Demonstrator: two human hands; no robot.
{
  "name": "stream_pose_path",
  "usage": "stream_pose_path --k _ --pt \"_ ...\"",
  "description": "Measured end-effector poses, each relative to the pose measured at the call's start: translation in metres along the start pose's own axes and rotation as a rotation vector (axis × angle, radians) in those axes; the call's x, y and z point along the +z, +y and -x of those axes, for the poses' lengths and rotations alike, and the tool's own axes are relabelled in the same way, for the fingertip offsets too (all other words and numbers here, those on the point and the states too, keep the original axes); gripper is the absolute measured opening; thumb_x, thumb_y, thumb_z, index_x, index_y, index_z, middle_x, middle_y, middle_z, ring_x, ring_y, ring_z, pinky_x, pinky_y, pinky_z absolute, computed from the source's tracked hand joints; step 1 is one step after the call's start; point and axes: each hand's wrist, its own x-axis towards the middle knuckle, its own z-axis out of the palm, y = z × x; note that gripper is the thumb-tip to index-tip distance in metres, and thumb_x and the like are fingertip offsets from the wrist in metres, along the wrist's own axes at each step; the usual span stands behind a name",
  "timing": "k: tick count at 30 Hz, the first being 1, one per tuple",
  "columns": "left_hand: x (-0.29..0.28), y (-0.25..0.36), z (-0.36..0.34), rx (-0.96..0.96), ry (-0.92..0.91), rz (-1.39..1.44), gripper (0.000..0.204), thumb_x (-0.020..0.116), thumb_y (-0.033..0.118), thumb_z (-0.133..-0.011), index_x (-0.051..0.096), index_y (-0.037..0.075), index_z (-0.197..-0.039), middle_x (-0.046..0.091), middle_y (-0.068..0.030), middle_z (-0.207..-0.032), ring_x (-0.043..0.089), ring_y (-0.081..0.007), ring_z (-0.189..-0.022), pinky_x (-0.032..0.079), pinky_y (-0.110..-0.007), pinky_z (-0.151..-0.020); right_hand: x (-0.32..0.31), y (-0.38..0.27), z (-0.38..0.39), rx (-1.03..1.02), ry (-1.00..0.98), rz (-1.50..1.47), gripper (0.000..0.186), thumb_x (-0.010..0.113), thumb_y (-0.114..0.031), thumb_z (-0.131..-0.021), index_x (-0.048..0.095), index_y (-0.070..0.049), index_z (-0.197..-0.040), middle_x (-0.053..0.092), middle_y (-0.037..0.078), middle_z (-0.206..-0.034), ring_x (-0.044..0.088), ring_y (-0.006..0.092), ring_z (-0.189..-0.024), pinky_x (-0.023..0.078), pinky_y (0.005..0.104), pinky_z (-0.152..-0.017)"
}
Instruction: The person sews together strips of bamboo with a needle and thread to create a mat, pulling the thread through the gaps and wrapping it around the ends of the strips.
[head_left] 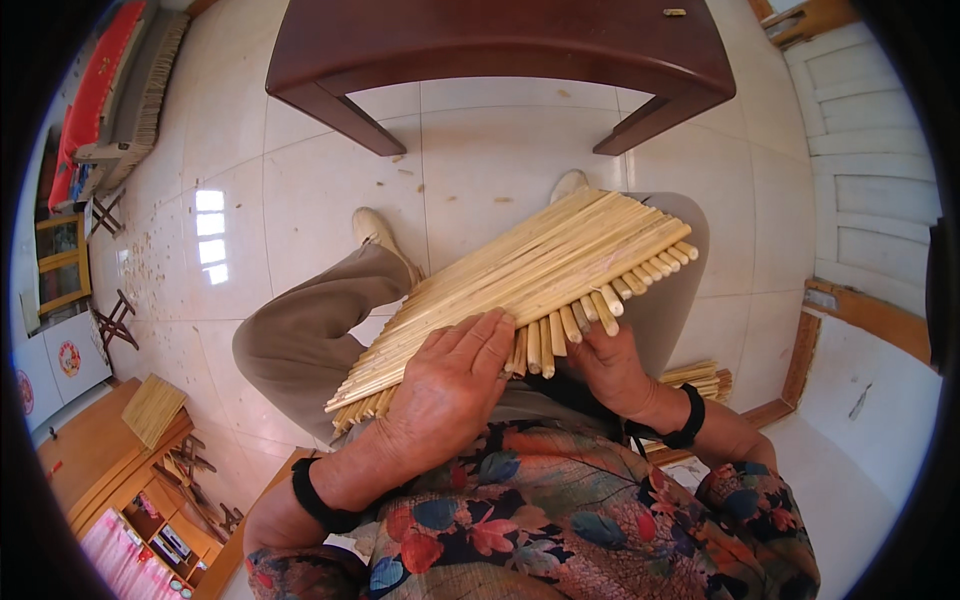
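Yellow, ridged stalk mat (515,280), slant-ended

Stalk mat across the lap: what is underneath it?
Beneath the stalk mat, brown trousers show past its edges, and a lower row of stalks juts out along the near edge. The right hand has its fingertips hidden there; whatever lies under the middle is covered.

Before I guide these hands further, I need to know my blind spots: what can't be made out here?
Head view:
- Left hand: thumb hidden behind the hand and stalks.
- Right hand: some fingertips hidden by the stalk ends.
- Stalk mat: underside faces away from the camera.
- Stalk bundle on the right: partly covered by the right forearm.
- Dark red table: cut off by the top edge.
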Motion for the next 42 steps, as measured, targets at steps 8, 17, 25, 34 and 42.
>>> stream_pose_path --k 8,17,25,34,42 --pt "0.000 0.000 -0.001 0.009 0.020 -0.011 0.054 0.063 0.008 -0.071 0.049 -0.008 -0.120 0.056 -0.0229 -0.114 0.056 -0.0345 -0.105 0.045 -0.042 -0.089 0.004 -0.005 -0.008 0.038 0.011 0.012 0.015 0.050 -0.002 -0.086 0.054 0.001 -0.071 0.053 0.011 -0.059 0.055 0.0228 -0.053 0.043 0.0325 -0.050" --pt "0.002 0.006 0.002 -0.054 -0.028 -0.038 0.050 0.055 0.006 -0.076 0.044 -0.009 -0.123 0.055 -0.0239 -0.115 0.055 -0.0355 -0.106 0.044 -0.042 -0.090 -0.015 0.011 -0.001 0.185 -0.108 -0.141 0.014 0.055 -0.010 -0.089 0.060 0.001 -0.084 0.056 0.006 -0.062 0.055 0.0142 -0.058 0.044 0.0287 -0.055" --pt "-0.003 0.000 0.004 -0.063 -0.092 -0.135 0.046 0.050 0.001 -0.075 0.041 -0.011 -0.119 0.053 -0.0249 -0.115 0.055 -0.0356 -0.106 0.044 -0.039 -0.091 -0.026 0.007 -0.010 0.254 -0.196 -0.218 0.025 0.051 -0.021 -0.094 0.059 0.001 -0.102 0.063 0.006 -0.089 0.059 0.0114 -0.072 0.048 0.0249 -0.066" --pt "-0.040 0.014 -0.004 0.031 -0.101 -0.247 0.047 0.052 0.001 -0.073 0.043 -0.011 -0.117 0.054 -0.0229 -0.114 0.056 -0.0344 -0.105 0.045 -0.038 -0.091 -0.034 -0.006 -0.012 0.312 -0.190 -0.473 0.028 0.052 -0.021 -0.094 0.053 0.000 -0.113 0.061 0.012 -0.105 0.061 0.0177 -0.087 0.052 0.0314 -0.077" --pt "-0.032 0.004 0.047 0.158 0.057 -0.444 0.036 0.055 0.004 -0.081 0.052 -0.007 -0.115 0.056 -0.0230 -0.119 0.055 -0.0365 -0.112 0.045 -0.045 -0.095 -0.023 0.001 0.001 0.211 -0.228 -0.124 0.031 0.055 -0.019 -0.091 0.052 0.000 -0.115 0.058 0.012 -0.109 0.057 0.0204 -0.094 0.048 0.0344 -0.082"
